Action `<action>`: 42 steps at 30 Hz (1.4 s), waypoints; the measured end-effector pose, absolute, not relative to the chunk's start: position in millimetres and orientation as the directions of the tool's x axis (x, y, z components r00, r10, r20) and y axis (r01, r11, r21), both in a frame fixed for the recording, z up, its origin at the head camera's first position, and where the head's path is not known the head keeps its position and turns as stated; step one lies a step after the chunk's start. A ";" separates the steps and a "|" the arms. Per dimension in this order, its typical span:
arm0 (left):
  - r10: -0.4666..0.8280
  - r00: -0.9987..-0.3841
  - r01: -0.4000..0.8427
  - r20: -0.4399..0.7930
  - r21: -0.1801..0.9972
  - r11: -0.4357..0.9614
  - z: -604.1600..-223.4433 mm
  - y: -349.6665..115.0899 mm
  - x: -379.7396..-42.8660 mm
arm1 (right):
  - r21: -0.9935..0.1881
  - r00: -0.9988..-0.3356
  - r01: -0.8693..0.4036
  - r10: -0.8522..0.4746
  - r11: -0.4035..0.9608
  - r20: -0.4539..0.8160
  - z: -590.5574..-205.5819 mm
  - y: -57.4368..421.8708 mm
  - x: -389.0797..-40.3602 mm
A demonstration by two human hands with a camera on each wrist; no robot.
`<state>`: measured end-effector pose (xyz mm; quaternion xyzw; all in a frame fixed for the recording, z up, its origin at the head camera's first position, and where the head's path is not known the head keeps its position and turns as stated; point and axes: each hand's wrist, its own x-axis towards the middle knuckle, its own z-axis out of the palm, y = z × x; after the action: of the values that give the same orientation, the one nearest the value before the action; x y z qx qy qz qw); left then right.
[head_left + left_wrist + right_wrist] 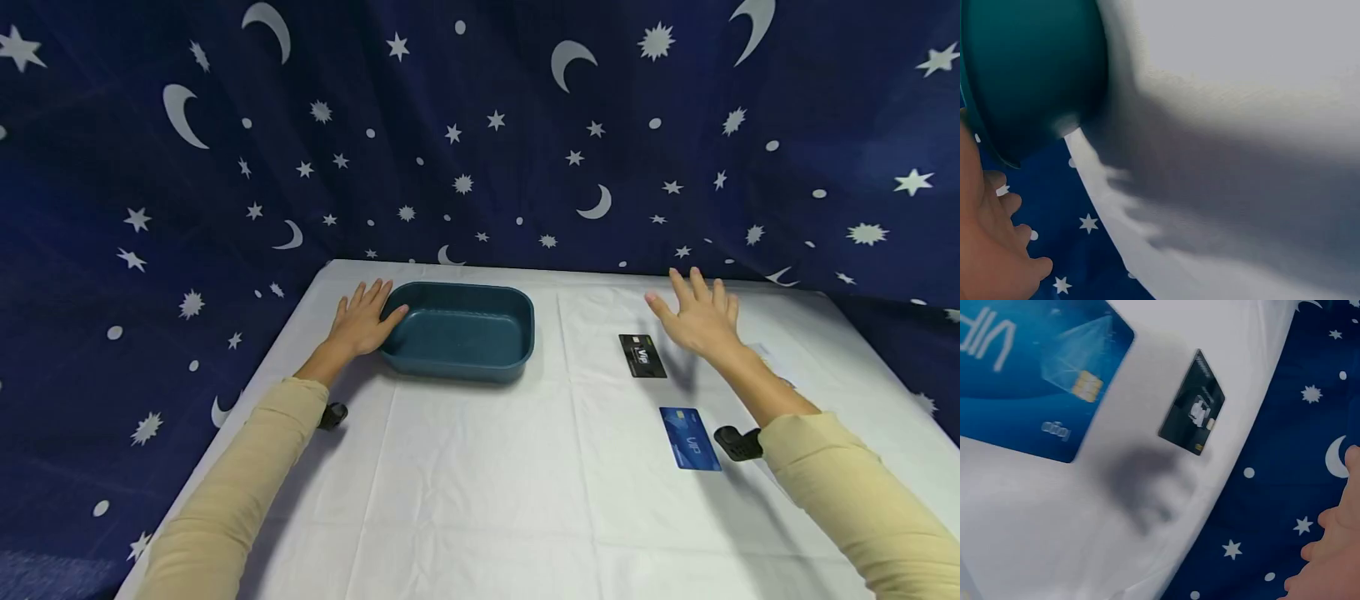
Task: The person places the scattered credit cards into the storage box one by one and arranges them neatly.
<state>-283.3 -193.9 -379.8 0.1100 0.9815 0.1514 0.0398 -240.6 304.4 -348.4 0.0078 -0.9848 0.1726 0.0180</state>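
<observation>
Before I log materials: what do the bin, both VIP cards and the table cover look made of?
Bin: likely moulded plastic, satin; rounded corners, soft sheen inside. Coated metal not ruled out.
Blue card and black card: probably smooth plastic; thin, flat, rounded corners, chip contacts.
White cover: looks like matte cloth, given the fold creases; fibre can't be told.

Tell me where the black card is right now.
In the head view, the black card lies on the white cloth, right of the teal tub, beyond the blue card and just left of the right hand.
</observation>
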 end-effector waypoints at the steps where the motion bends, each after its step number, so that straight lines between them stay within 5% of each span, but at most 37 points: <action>1: 0.227 -0.973 0.203 -0.045 0.306 0.930 -381.3 -194.9 -283.4 | -0.335 -1.000 -0.016 -0.007 0.942 0.029 -350.3 304.6 -240.1; 13: 0.186 -0.981 0.195 0.061 0.365 0.910 -392.2 -200.7 -279.0 | -0.272 -0.998 0.063 0.052 0.960 -0.047 -373.9 298.0 -228.2; 20: -0.003 -0.978 0.117 0.211 0.554 0.824 -399.1 -202.8 -270.5 | -0.211 -0.990 0.123 0.104 0.970 -0.097 -379.9 289.5 -221.8; 29: -0.085 -0.982 0.072 0.168 0.752 0.655 -412.5 -197.5 -267.8 | -0.130 -0.937 0.214 0.166 0.968 -0.307 -381.5 281.9 -223.8; 42: 0.101 -0.962 0.272 0.253 0.862 0.428 -421.8 -193.0 -264.4 | -0.169 -0.921 0.061 -0.010 0.984 -0.388 -373.6 281.5 -232.1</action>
<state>-264.4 -193.0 -421.8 0.1109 0.8412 0.5229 -0.0816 -232.1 281.5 -373.6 -0.0131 -0.9761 0.0890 -0.1977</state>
